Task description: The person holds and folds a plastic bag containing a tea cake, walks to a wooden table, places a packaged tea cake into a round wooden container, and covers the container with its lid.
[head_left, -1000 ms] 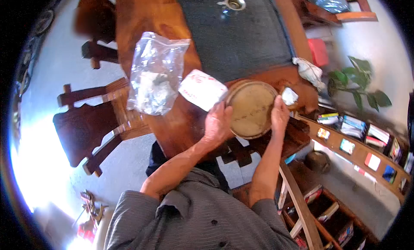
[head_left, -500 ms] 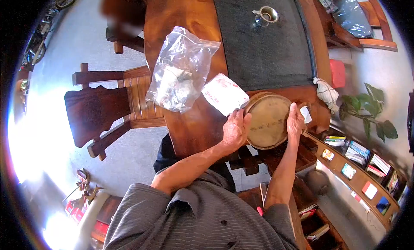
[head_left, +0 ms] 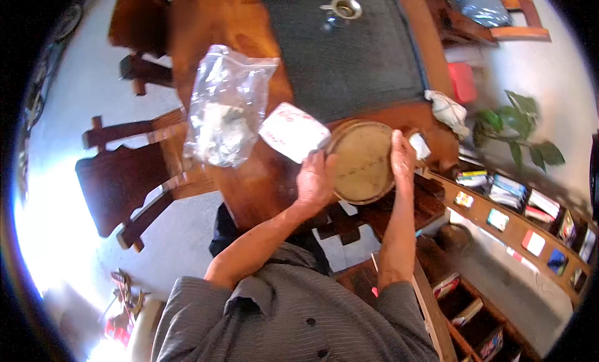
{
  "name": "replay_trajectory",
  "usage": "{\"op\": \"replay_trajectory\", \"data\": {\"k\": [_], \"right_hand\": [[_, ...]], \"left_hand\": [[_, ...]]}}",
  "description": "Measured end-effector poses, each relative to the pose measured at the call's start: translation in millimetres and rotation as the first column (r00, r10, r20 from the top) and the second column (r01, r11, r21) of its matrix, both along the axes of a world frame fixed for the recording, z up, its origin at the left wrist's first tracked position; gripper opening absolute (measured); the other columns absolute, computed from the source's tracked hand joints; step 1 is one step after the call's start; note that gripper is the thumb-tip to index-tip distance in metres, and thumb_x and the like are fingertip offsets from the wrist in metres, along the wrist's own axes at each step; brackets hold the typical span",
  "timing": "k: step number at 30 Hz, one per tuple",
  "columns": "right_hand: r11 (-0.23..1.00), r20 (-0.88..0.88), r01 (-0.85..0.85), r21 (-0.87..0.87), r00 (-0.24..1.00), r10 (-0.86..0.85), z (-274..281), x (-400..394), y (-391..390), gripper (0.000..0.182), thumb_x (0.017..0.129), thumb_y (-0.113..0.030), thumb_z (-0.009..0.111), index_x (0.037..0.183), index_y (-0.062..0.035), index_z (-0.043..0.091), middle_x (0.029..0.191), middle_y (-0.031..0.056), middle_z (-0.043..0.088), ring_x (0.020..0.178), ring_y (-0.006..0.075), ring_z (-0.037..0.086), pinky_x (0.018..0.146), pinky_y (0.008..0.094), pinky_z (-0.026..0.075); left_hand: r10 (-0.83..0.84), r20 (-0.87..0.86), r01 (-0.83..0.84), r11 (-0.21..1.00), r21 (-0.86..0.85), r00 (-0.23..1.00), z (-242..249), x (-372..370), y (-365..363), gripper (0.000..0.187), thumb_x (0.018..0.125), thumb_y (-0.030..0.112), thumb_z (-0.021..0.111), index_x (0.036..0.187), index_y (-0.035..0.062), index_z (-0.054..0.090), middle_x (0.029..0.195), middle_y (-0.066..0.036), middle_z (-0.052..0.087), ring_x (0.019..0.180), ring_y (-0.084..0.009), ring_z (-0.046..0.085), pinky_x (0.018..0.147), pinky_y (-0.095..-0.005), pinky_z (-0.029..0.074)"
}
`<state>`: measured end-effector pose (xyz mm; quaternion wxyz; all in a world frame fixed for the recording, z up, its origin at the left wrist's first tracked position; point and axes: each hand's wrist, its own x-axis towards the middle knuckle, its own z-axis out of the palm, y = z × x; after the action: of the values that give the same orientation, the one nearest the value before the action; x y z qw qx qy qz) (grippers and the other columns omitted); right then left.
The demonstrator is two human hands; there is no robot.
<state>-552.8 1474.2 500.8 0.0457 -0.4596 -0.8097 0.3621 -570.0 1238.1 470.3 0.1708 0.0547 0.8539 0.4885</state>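
A round tan tray-like object [head_left: 364,164] with a raised rim and dark marks across its flat face lies between my two hands at the table's near edge. My left hand [head_left: 315,180] grips its left side, the fingertips close to a white packet with red print [head_left: 293,132]. On the opposite side, my right hand [head_left: 402,157] holds the rim with the thumb up along it. The undersides of both grips are hidden. Left of the packet lies a clear plastic bag [head_left: 228,122] with whitish contents that I cannot make out.
A dark mat [head_left: 349,62] covers part of the wooden table [head_left: 240,193], with a metal strainer [head_left: 346,8] on it. A white cloth bundle [head_left: 447,112] and a small white piece [head_left: 419,146] are at right. Wooden chairs [head_left: 125,181] stand left; a shelf of books [head_left: 508,192] is lower right.
The head view has turned, so the table and everything on it sit further left in the picture. Both hands keep their hold on the round object.
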Motion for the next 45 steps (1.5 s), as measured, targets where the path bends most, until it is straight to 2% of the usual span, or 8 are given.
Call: {"op": "replay_trajectory", "data": {"k": [5, 8, 14, 19, 22, 25, 43, 45], "right_hand": [[0.989, 0.087, 0.056, -0.134, 0.995, -0.044, 14, -5, -3, 0.069, 0.091, -0.066, 0.059, 0.112, -0.0013, 0.07, 0.101, 0.009, 0.069, 0.097, 0.0242, 0.059, 0.092, 0.0409, 0.045], [0.986, 0.019, 0.034, -0.161, 0.999, -0.031, 27, -8, -16, 0.067, 0.094, -0.066, 0.054, 0.09, 0.0004, 0.064, 0.074, 0.0028, 0.05, 0.075, 0.0177, 0.046, 0.078, 0.0411, 0.041], [0.979, -0.015, -0.05, -0.197, 0.999, 0.048, 2, 28, -20, 0.058, 0.098, -0.057, 0.052, 0.074, -0.005, 0.043, 0.07, -0.0002, 0.036, 0.069, 0.0157, 0.035, 0.067, 0.0387, 0.032], [0.957, 0.16, -0.044, -0.287, 0.983, 0.093, 6, 41, -16, 0.058, 0.098, -0.056, 0.055, 0.097, 0.0011, 0.065, 0.094, 0.0051, 0.062, 0.089, 0.0177, 0.053, 0.084, 0.0363, 0.044], [0.951, -0.043, -0.078, -0.3, 0.997, 0.068, 16, 43, -28, 0.055, 0.099, -0.055, 0.053, 0.079, -0.0037, 0.051, 0.074, 0.0008, 0.045, 0.074, 0.0151, 0.04, 0.071, 0.0377, 0.038], [0.96, -0.094, -0.133, -0.248, 0.989, 0.113, 38, 42, -48, 0.054, 0.1, -0.052, 0.053, 0.083, -0.0016, 0.056, 0.077, 0.0015, 0.05, 0.077, 0.0142, 0.044, 0.073, 0.0347, 0.039], [0.771, -0.272, -0.104, -0.628, 0.958, -0.093, 57, 104, -126, 0.042, 0.107, -0.038, 0.042, 0.112, -0.0001, 0.059, 0.111, 0.0055, 0.059, 0.102, 0.0139, 0.054, 0.091, 0.032, 0.044], [0.868, -0.203, -0.168, -0.467, 0.976, 0.08, 44, 98, -141, 0.046, 0.106, -0.04, 0.042, 0.119, 0.0019, 0.058, 0.118, 0.0078, 0.06, 0.107, 0.0154, 0.055, 0.096, 0.0329, 0.044]], "left_hand": [[-0.006, 0.144, 0.008, 1.0, -0.015, 0.99, 11, -2, -4, 0.047, 0.103, 0.04, 0.046, 0.12, -0.0028, 0.056, 0.116, -0.027, 0.059, 0.111, -0.045, 0.055, 0.093, -0.0523, 0.047], [-0.01, 0.154, 0.002, 0.999, 0.051, 0.988, 11, 3, -9, 0.054, 0.103, 0.044, 0.044, 0.126, -0.0043, 0.052, 0.125, -0.029, 0.054, 0.115, -0.0468, 0.052, 0.097, -0.0538, 0.044], [0.036, 0.133, -0.044, 0.998, 0.053, 0.99, 21, 14, -29, 0.049, 0.101, 0.041, 0.048, 0.123, -0.0023, 0.055, 0.122, -0.027, 0.054, 0.112, -0.0464, 0.053, 0.094, -0.0534, 0.045], [0.041, 0.138, -0.047, 0.998, 0.042, 0.99, 38, 25, -44, 0.046, 0.1, 0.042, 0.051, 0.118, 0.0005, 0.057, 0.11, -0.024, 0.057, 0.105, -0.043, 0.055, 0.09, -0.0522, 0.046], [0.02, 0.128, -0.031, 0.996, 0.082, 0.992, 43, 29, -54, 0.046, 0.101, 0.043, 0.05, 0.118, -0.0001, 0.055, 0.111, -0.024, 0.055, 0.106, -0.0426, 0.053, 0.091, -0.0506, 0.045], [0.043, 0.08, -0.053, 0.99, 0.133, 0.996, 44, 35, -64, 0.044, 0.102, 0.04, 0.051, 0.118, -0.0008, 0.052, 0.111, -0.024, 0.053, 0.105, -0.0423, 0.051, 0.091, -0.0494, 0.044], [0.07, 0.341, -0.174, 0.943, 0.284, 0.937, 84, 16, -145, 0.056, 0.096, 0.036, 0.062, 0.133, -0.0042, 0.05, 0.124, -0.027, 0.06, 0.114, -0.0339, 0.06, 0.097, -0.0426, 0.048], [0.123, 0.319, -0.215, 0.938, 0.27, 0.94, 79, 12, -162, 0.054, 0.095, 0.037, 0.063, 0.128, -0.0053, 0.055, 0.122, -0.029, 0.061, 0.114, -0.0379, 0.06, 0.098, -0.0429, 0.047]]}}
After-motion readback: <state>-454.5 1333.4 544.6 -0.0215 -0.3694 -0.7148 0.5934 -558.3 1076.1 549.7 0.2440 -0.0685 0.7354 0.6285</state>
